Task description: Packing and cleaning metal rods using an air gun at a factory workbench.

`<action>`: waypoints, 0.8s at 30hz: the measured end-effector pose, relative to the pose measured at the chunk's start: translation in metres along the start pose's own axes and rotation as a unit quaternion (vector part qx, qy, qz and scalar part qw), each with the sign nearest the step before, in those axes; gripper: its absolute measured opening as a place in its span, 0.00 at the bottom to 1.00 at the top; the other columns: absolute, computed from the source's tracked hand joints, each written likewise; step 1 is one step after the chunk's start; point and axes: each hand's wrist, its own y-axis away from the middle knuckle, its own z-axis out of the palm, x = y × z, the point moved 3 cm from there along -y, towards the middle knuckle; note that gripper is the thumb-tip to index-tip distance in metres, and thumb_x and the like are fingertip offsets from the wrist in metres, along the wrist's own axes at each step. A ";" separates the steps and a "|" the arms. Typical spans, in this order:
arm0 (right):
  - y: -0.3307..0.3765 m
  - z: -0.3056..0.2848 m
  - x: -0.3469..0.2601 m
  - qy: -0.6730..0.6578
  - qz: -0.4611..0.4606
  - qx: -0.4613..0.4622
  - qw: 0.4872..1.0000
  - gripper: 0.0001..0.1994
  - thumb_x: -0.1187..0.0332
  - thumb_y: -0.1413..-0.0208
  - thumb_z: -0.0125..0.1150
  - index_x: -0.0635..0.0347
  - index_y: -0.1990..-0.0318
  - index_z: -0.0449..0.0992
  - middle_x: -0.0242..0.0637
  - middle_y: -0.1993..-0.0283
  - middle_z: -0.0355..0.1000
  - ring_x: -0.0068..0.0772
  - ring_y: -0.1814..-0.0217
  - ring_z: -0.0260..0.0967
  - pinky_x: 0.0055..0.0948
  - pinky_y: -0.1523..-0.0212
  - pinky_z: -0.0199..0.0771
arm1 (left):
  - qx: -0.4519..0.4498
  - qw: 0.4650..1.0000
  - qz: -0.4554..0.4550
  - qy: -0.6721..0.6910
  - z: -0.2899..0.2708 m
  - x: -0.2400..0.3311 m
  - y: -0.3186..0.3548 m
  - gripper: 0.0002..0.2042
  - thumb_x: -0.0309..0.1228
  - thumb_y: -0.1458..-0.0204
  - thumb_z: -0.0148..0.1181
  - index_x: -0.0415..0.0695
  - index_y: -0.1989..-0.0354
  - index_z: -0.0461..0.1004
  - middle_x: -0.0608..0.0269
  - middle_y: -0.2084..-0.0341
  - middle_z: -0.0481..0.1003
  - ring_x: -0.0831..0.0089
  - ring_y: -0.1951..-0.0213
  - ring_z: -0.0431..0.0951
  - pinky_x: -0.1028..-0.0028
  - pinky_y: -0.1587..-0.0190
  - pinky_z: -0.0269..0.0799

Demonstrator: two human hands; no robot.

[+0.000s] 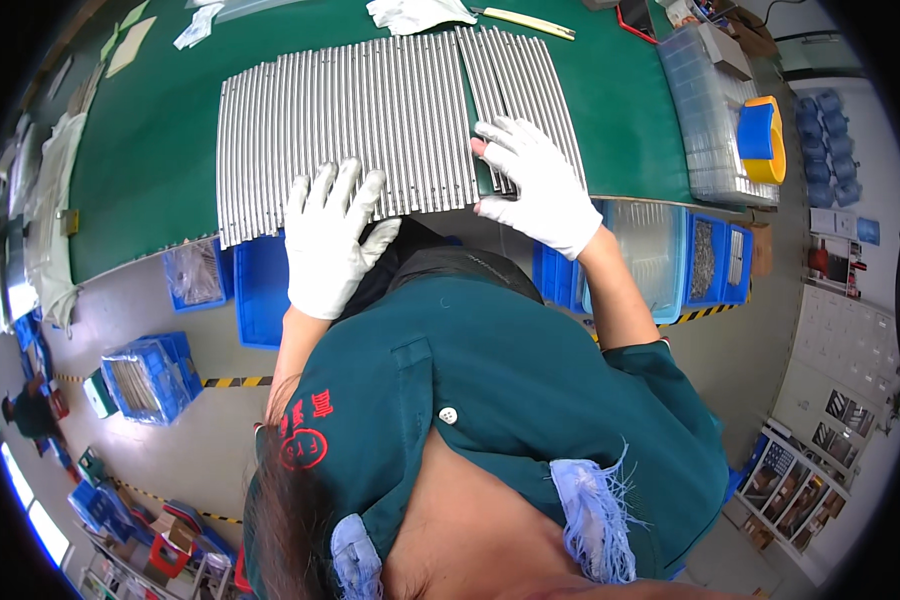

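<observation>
Many slim silvery metal rods [345, 115] lie side by side in a wide sheet on the green table. A smaller group of the same rods [530, 85] lies to the right, set apart by a narrow gap. My left hand [332, 240], in a white glove, rests with spread fingers on the near ends of the large group. Over the near part of the right group is my right hand [540, 185], also white-gloved, its fingers stretched and thumb apart beside the gap. A bare fingertip shows on it. The rods under both hands are partly hidden.
A white cloth [420, 14] and a yellow cutter-like tool [526, 22] lie beyond the rods. Clear plastic trays [705, 115] stand at the table's right, beside a blue-and-yellow tape roll [762, 140]. Blue bins [260, 290] sit below the near edge. A person [35, 412] is far left.
</observation>
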 end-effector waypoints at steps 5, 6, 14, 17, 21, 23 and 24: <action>-0.005 0.007 0.002 0.021 -0.028 -0.013 0.999 0.29 0.59 0.58 0.64 0.60 0.46 0.70 0.43 0.42 0.65 0.46 0.36 0.57 0.42 0.32 0.50 | -0.005 1.000 -0.007 0.001 0.000 0.000 0.000 0.27 0.44 0.57 0.64 0.48 0.47 0.70 0.53 0.51 0.72 0.55 0.48 0.69 0.56 0.42 0.58; -0.005 0.008 0.003 0.032 -0.031 -0.013 0.999 0.28 0.60 0.57 0.64 0.60 0.47 0.70 0.44 0.42 0.65 0.46 0.36 0.57 0.42 0.32 0.50 | -0.004 1.000 -0.008 -0.001 0.001 0.000 0.000 0.27 0.44 0.56 0.64 0.48 0.47 0.70 0.53 0.51 0.72 0.55 0.48 0.69 0.56 0.42 0.58; -0.013 0.012 -0.011 0.014 -0.046 -0.022 0.999 0.29 0.58 0.58 0.64 0.62 0.47 0.70 0.45 0.41 0.65 0.47 0.36 0.57 0.42 0.33 0.50 | -0.006 1.000 -0.006 0.001 0.004 -0.001 0.002 0.28 0.45 0.56 0.64 0.51 0.46 0.70 0.54 0.50 0.71 0.55 0.48 0.69 0.55 0.43 0.57; -0.015 0.012 -0.009 0.007 -0.059 -0.018 0.998 0.27 0.63 0.59 0.62 0.62 0.48 0.70 0.45 0.42 0.65 0.46 0.37 0.58 0.42 0.33 0.52 | -0.004 1.000 -0.009 0.004 0.002 0.000 0.001 0.27 0.45 0.56 0.64 0.50 0.46 0.70 0.54 0.50 0.71 0.55 0.48 0.69 0.55 0.43 0.58; -0.018 0.014 -0.016 -0.033 -0.041 -0.029 0.998 0.29 0.63 0.59 0.65 0.58 0.45 0.70 0.41 0.38 0.63 0.45 0.33 0.55 0.44 0.31 0.49 | -0.006 1.000 -0.013 0.007 0.005 -0.001 0.002 0.27 0.46 0.56 0.64 0.49 0.47 0.71 0.54 0.49 0.71 0.55 0.47 0.69 0.55 0.42 0.58; -0.022 0.015 -0.019 -0.014 -0.054 -0.024 0.998 0.28 0.61 0.59 0.64 0.61 0.47 0.70 0.43 0.40 0.64 0.46 0.35 0.56 0.43 0.33 0.50 | 0.000 1.000 -0.010 0.006 0.004 0.000 0.002 0.27 0.46 0.56 0.64 0.49 0.47 0.71 0.54 0.49 0.71 0.55 0.48 0.69 0.55 0.42 0.58; -0.024 0.016 -0.021 0.005 -0.067 -0.019 0.998 0.28 0.60 0.59 0.62 0.63 0.49 0.71 0.45 0.42 0.65 0.47 0.37 0.58 0.42 0.34 0.52 | 0.002 1.000 -0.010 0.008 0.004 -0.001 0.002 0.27 0.46 0.56 0.63 0.49 0.47 0.70 0.54 0.49 0.71 0.55 0.48 0.69 0.55 0.42 0.58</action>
